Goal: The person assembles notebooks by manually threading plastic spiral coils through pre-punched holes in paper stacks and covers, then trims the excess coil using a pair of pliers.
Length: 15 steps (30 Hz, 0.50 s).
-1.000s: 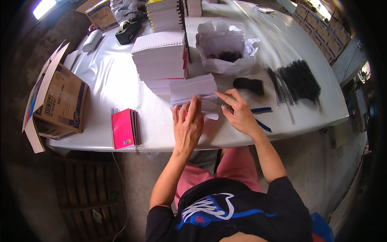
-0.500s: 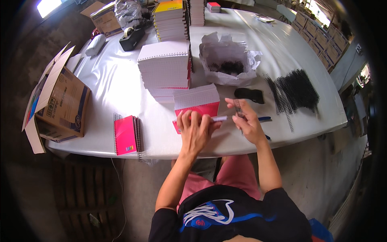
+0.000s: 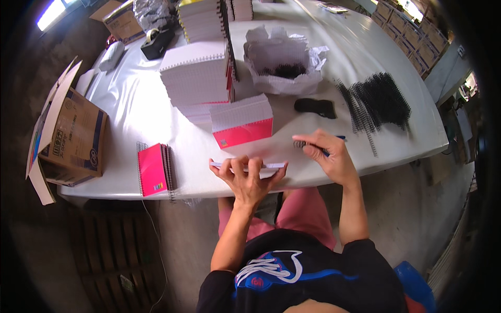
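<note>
My left hand (image 3: 249, 182) is closed around a thin unbound notebook (image 3: 273, 166), held edge-on above the table's near edge, its white page edge facing up. To the right, my right hand (image 3: 332, 156) pinches a black spiral binding coil (image 3: 299, 144) between thumb and forefinger, apart from the notebook. Part of the coil is hidden by the fingers. Just beyond my left hand stands a small stack of unbound pink notebooks (image 3: 243, 134) with punched pages. Spiral-bound pink notebooks (image 3: 153, 171) lie at the left near the edge. A blue pen (image 3: 341, 138) shows behind my right hand.
Black coils (image 3: 383, 104) lie heaped at the right. A paper-lined container (image 3: 284, 86) holds more coils. A black object (image 3: 315, 108) lies before it. Tall page stacks (image 3: 194, 78) rise behind the pink stack. An open carton (image 3: 78, 135) and a tape dispenser (image 3: 157, 44) sit left.
My left hand has brought the notebook away from the pink stack, toward me, and levelled it. My right hand has tipped the coil from upright to sideways. The view has shifted slightly.
</note>
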Tool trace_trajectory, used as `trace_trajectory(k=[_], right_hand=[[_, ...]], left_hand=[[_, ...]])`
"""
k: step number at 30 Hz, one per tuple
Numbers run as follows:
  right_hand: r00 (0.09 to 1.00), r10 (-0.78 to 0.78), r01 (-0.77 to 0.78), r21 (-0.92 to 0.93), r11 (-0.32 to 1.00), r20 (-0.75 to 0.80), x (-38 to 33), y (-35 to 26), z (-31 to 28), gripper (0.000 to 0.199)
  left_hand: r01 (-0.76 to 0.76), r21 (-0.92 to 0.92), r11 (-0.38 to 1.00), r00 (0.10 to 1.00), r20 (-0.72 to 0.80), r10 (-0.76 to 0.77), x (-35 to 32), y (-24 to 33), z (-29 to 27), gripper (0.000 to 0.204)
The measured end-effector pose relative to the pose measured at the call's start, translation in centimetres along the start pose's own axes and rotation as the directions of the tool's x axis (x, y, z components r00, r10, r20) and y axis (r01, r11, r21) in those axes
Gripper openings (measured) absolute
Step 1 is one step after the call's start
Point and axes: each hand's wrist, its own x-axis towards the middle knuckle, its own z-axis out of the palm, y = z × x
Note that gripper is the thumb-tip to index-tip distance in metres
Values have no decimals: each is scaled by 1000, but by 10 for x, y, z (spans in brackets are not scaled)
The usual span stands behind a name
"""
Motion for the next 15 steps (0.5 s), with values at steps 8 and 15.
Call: trace_trajectory(k=[8,15], right_hand=[[999,1,-2,23,1000,44,-1,14,21,19],[992,121,-121,13,993,36,7,17,20,18]], left_hand=[[81,-17,997,990,117,-79,9,0,1,52],[45,97,994,962,263,-70,43,0,-6,51]])
